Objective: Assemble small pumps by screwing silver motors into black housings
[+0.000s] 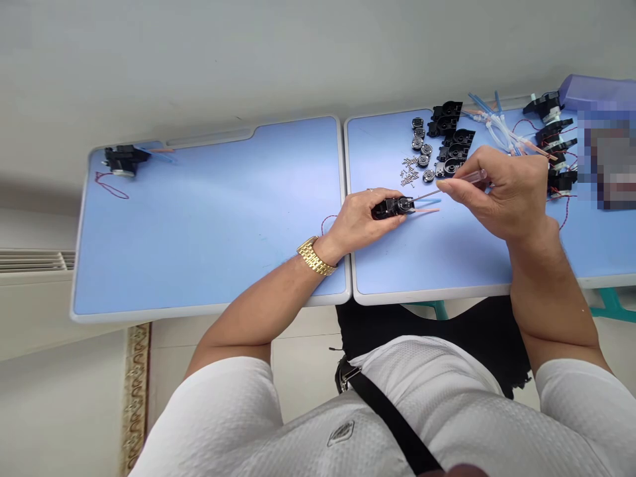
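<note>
Your left hand (362, 218): clamped on one black assembly (392, 208). Your right hand (514, 192): gripping one screwdriver (477, 177), tip at that assembly.

Plain pale grey wall (278, 59) behind. Two blue-topped tables, left table (209, 252) and right table (427, 271), side by side, pale rounded rims, narrow seam between. Light tiled floor (303, 358), thin joints; brown-and-gold patterned strip (134, 397) at left. Cream unit (34, 311) with slatted vent (32, 261). Teal support (612, 305) under tabletop, right. Soft, diffuse light.
</note>
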### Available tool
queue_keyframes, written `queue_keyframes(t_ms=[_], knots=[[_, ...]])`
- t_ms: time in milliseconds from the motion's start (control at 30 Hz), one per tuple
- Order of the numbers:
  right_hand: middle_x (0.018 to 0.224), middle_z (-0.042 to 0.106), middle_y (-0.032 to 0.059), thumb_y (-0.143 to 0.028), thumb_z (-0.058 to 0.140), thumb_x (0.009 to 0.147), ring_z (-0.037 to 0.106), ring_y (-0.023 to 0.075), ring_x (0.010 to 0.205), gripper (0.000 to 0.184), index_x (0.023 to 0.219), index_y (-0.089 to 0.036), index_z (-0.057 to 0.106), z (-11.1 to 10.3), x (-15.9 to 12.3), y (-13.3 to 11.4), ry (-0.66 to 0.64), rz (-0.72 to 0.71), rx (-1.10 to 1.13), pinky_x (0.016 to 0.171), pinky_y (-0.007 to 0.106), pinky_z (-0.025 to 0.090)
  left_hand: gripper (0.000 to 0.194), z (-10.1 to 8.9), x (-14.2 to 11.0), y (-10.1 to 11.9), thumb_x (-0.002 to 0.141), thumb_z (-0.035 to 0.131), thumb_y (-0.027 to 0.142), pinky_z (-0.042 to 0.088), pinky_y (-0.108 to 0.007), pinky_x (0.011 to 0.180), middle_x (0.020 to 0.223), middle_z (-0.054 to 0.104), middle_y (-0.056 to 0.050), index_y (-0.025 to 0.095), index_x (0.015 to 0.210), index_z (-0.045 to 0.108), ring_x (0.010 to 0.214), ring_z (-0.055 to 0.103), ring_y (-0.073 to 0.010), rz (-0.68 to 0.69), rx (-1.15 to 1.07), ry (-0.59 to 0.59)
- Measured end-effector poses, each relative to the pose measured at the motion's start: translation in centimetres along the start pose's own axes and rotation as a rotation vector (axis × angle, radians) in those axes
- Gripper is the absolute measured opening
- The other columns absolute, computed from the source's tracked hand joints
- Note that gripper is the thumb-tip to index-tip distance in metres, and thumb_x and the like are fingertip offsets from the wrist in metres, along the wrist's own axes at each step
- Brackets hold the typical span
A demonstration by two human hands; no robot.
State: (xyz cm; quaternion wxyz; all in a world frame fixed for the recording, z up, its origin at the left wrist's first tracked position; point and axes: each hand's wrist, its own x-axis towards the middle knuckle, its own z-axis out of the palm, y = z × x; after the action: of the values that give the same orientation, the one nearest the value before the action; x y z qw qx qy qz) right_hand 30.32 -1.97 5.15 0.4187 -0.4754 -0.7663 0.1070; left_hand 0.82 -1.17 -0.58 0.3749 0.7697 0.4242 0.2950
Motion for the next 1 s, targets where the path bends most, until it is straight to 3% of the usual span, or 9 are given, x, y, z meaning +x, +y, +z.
queue_keyframes(t_ms=[167, 300, 400, 467, 633, 767, 867, 933, 1000], knots=[[0.059, 0.065, -0.0022, -0.082, 0.070, 0.111, 0.057, 0.0181, 0.053, 0.061, 0.079, -0.030, 0.069, -0.1, 0.2, -0.3, -0.006, -0.019, -0.022, 0.056, 0.038, 0.043, 0.043, 0.0, 0.0, 0.0, 0.098, 0.089, 0.046, 0.070, -0.042, 0.114, 0.135, 0.092, -0.011, 0.020, 0.133, 0.089, 0.122, 0.088, -0.0281, 0.018, -0.029, 0.003], [0.083, 0.081, 0.0022, -0.076, 0.052, 0.120, 0.073, 0.0197, 0.067, 0.057, 0.099, -0.030, 0.078, -0.2, 0.4, -1.3, -0.053, -0.035, 0.090, 0.067, 0.037, 0.057, 0.043, 0.1, 0.0, 0.0, 0.098, 0.089, 0.045, 0.070, -0.041, 0.114, 0.134, 0.092, -0.010, 0.020, 0.133, 0.089, 0.121, 0.088, -0.0274, 0.014, -0.034, 0.010], [0.100, 0.088, 0.0044, -0.075, 0.056, 0.119, 0.082, 0.0234, 0.084, 0.051, 0.107, -0.031, 0.079, -0.1, 0.4, -1.5, -0.076, -0.031, 0.134, 0.079, 0.040, 0.066, 0.042, 0.1, 0.0, 0.1, 0.098, 0.089, 0.045, 0.070, -0.042, 0.114, 0.134, 0.093, -0.009, 0.022, 0.133, 0.089, 0.120, 0.088, -0.0269, 0.003, -0.027, 0.007], [0.101, 0.088, 0.0037, -0.072, 0.063, 0.117, 0.084, 0.0241, 0.086, 0.044, 0.106, -0.032, 0.078, 0.0, 0.3, -1.4, -0.070, -0.024, 0.159, 0.081, 0.041, 0.069, 0.042, 0.0, 0.1, 0.1, 0.098, 0.088, 0.045, 0.070, -0.041, 0.114, 0.134, 0.093, -0.008, 0.022, 0.133, 0.089, 0.121, 0.087, -0.0267, -0.004, -0.027, 0.001], [0.084, 0.083, -0.0011, -0.068, 0.076, 0.113, 0.076, 0.0202, 0.068, 0.038, 0.098, -0.033, 0.075, 0.1, 0.1, -0.5, -0.035, -0.036, 0.166, 0.067, 0.037, 0.062, 0.043, 0.0, 0.0, 0.2, 0.097, 0.089, 0.047, 0.069, -0.041, 0.114, 0.134, 0.093, -0.009, 0.022, 0.132, 0.090, 0.120, 0.087, -0.0269, 0.005, -0.032, 0.005], [0.063, 0.067, -0.0039, -0.082, 0.083, 0.102, 0.060, 0.0179, 0.054, 0.056, 0.082, -0.031, 0.069, 0.0, 0.2, 0.5, -0.014, -0.033, 0.017, 0.055, 0.037, 0.047, 0.043, 0.1, 0.0, 0.0, 0.098, 0.089, 0.048, 0.070, -0.043, 0.115, 0.135, 0.092, -0.009, 0.023, 0.133, 0.090, 0.120, 0.088, -0.0276, 0.000, -0.002, 0.002], [0.054, 0.056, -0.0044, -0.089, 0.075, 0.104, 0.050, 0.0166, 0.049, 0.066, 0.075, -0.030, 0.065, -0.1, 0.2, 0.4, -0.022, -0.030, -0.028, 0.053, 0.037, 0.040, 0.044, 0.0, 0.0, 0.0, 0.097, 0.089, 0.048, 0.070, -0.042, 0.113, 0.135, 0.093, -0.009, 0.023, 0.134, 0.090, 0.119, 0.088, -0.0276, 0.001, -0.005, 0.005], [0.056, 0.059, -0.0034, -0.087, 0.063, 0.112, 0.051, 0.0165, 0.049, 0.066, 0.078, -0.030, 0.068, -0.1, 0.3, -0.1, -0.041, -0.028, -0.008, 0.054, 0.037, 0.041, 0.045, 0.0, 0.0, 0.0, 0.097, 0.089, 0.048, 0.070, -0.041, 0.113, 0.134, 0.093, -0.009, 0.022, 0.133, 0.090, 0.120, 0.088, -0.0275, 0.003, -0.021, 0.008], [0.068, 0.071, -0.0014, -0.081, 0.052, 0.119, 0.061, 0.0172, 0.055, 0.062, 0.091, -0.030, 0.074, -0.1, 0.2, -0.8, -0.063, -0.031, 0.052, 0.059, 0.037, 0.049, 0.045, 0.0, 0.0, 0.1, 0.097, 0.089, 0.048, 0.070, -0.041, 0.113, 0.134, 0.093, -0.009, 0.021, 0.132, 0.091, 0.120, 0.088, -0.0272, 0.005, -0.038, 0.011]])
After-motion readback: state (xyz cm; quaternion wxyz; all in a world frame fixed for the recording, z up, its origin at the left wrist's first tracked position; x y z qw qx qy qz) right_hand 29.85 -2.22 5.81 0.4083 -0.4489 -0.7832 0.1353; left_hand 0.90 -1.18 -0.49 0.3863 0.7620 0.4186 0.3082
